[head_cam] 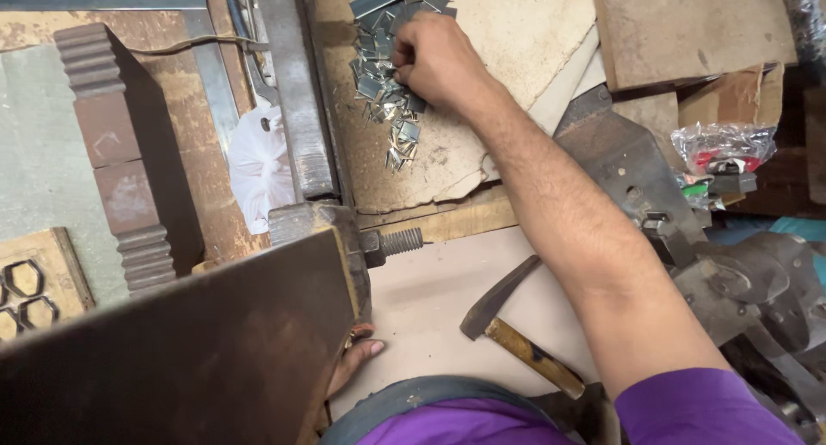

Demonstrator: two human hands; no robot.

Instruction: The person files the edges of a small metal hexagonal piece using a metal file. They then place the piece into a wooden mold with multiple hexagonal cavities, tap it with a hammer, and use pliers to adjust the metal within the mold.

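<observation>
Right hand: my right hand (434, 58) reaches far forward, fingers curled into one heap of small metal clips (385, 88), too many to count.
Left hand: my left hand (351, 363), mostly hidden, grips one dark wooden board (189, 350).
Hammer: one hammer (516, 329) lies near my body.

right hand (437, 60): bare, no glove, no ring or band in view; back of the hand and knuckles show
right forearm: bare from wrist to above the elbow, with dark hair along it
right sleeve: short purple cloth sleeve (701, 409), smooth knit, hem ending above the elbow
left hand (353, 363): bare; only a few fingertips show, one short plain nail visible
torso: same purple cloth shirt at the lower edge of the view
waist: grey-blue cloth band (404, 402) curving above the purple cloth, a small pale speck on it
</observation>
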